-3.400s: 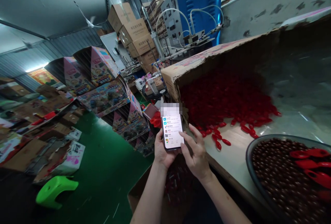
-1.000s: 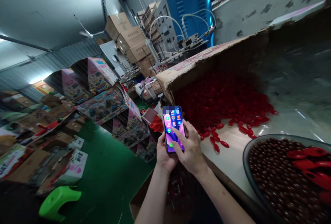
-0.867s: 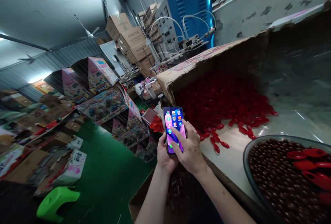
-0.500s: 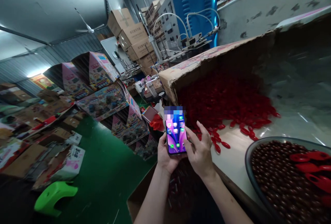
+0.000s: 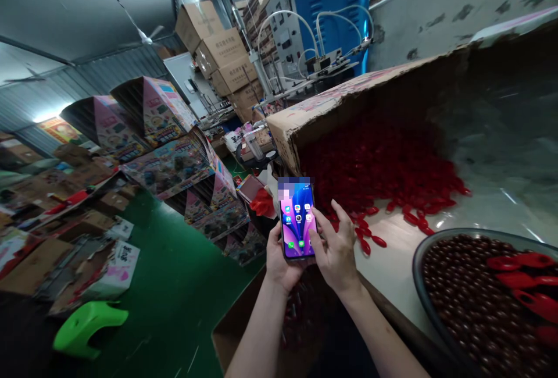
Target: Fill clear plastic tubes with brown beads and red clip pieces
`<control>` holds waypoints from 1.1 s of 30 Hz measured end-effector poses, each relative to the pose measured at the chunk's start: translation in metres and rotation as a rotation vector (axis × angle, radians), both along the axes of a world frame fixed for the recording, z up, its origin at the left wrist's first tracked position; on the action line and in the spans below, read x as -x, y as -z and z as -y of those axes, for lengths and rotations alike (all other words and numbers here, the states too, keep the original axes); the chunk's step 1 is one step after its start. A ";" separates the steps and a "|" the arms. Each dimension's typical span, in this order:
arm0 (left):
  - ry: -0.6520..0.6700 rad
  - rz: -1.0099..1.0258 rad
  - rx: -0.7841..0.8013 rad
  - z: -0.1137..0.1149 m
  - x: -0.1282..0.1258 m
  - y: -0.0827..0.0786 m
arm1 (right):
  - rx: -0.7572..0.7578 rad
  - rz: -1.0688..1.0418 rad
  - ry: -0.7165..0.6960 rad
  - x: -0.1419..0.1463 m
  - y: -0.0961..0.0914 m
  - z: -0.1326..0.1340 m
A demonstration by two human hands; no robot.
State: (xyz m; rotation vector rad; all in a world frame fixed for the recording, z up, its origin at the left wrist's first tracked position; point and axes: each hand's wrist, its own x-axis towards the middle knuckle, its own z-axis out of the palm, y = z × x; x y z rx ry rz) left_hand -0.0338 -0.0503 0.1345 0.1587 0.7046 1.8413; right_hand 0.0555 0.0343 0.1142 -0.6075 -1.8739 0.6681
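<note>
A lit smartphone (image 5: 298, 227) with a purple and blue home screen of app icons stands tilted up in front of me. My left hand (image 5: 281, 264) is wrapped round its lower left side and bottom edge. My right hand (image 5: 337, 247) is at the phone's right edge, fingers spread, with the thumb and index finger over the screen's side; whether they touch the glass I cannot tell. Behind the right hand, loose red plastic pieces (image 5: 370, 240) lie on the pale tabletop (image 5: 392, 273).
A cardboard box (image 5: 283, 125) on its side spills a heap of red pieces (image 5: 383, 163). At right, a basin (image 5: 419, 273) holds dark brown balls and red pieces. An open carton (image 5: 235, 331) stands below my arms. A green stool (image 5: 87, 328) and stacked display boxes (image 5: 174, 163) are at left.
The camera view has shifted slightly, so the background sits a little lower left. The phone's screen icons look different, the page having changed. Both hands keep nearly the same place.
</note>
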 end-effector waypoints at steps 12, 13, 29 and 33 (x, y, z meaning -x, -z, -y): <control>-0.030 -0.042 0.021 0.001 0.003 -0.003 | 0.006 0.000 -0.019 -0.002 0.002 0.002; -0.051 -0.039 0.023 0.001 0.003 -0.003 | -0.003 -0.001 -0.024 -0.002 0.002 0.003; -0.061 -0.078 0.027 0.000 0.003 -0.009 | 0.039 -0.033 -0.038 -0.005 0.005 0.006; -0.029 -0.118 0.006 -0.001 0.003 -0.013 | 0.067 -0.062 -0.041 -0.006 0.007 0.005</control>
